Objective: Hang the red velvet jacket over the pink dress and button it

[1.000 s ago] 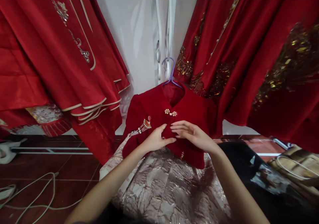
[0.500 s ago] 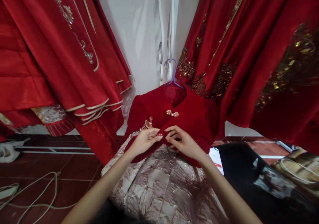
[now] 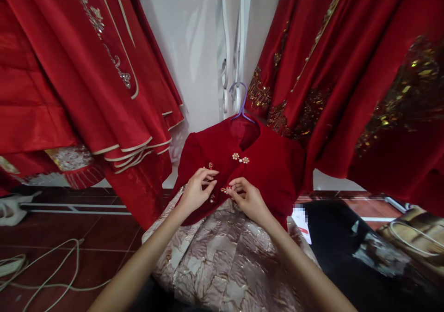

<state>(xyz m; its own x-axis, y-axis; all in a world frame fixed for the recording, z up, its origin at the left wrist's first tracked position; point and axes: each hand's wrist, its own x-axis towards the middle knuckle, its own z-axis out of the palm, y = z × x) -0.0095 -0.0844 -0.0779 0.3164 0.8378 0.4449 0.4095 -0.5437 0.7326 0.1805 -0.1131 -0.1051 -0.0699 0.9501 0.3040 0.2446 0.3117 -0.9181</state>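
Observation:
A dark red velvet jacket (image 3: 274, 182) hangs on a purple hanger (image 3: 240, 108) above a pale pink brocade skirt (image 3: 215, 266). Its upper flower-shaped frog button (image 3: 240, 158) is fastened across the front. Lower down, my right hand (image 3: 248, 201) pinches a jewelled frog button (image 3: 226, 190) near the jacket's front edge. My left hand (image 3: 199, 189) hovers at the other front panel, thumb and fingers apart, with nothing in it. A small jewelled piece (image 3: 212, 198) shows just below its fingers. A beaded ornament (image 3: 210, 165) is partly hidden behind that hand.
Red garments (image 3: 138, 94) with cream piping hang at left, and sequinned red ones (image 3: 347, 94) at right. A phone (image 3: 302, 226) lies by the jacket on a black surface (image 3: 333, 242). Plastic wrapping (image 3: 385, 254) is farther right. White cables (image 3: 74, 266) cross the tiled floor.
My left hand has let go of the front edge and moved slightly left, its fingers opening. My right hand now pinches the lower frog button, which was at my left fingertips before.

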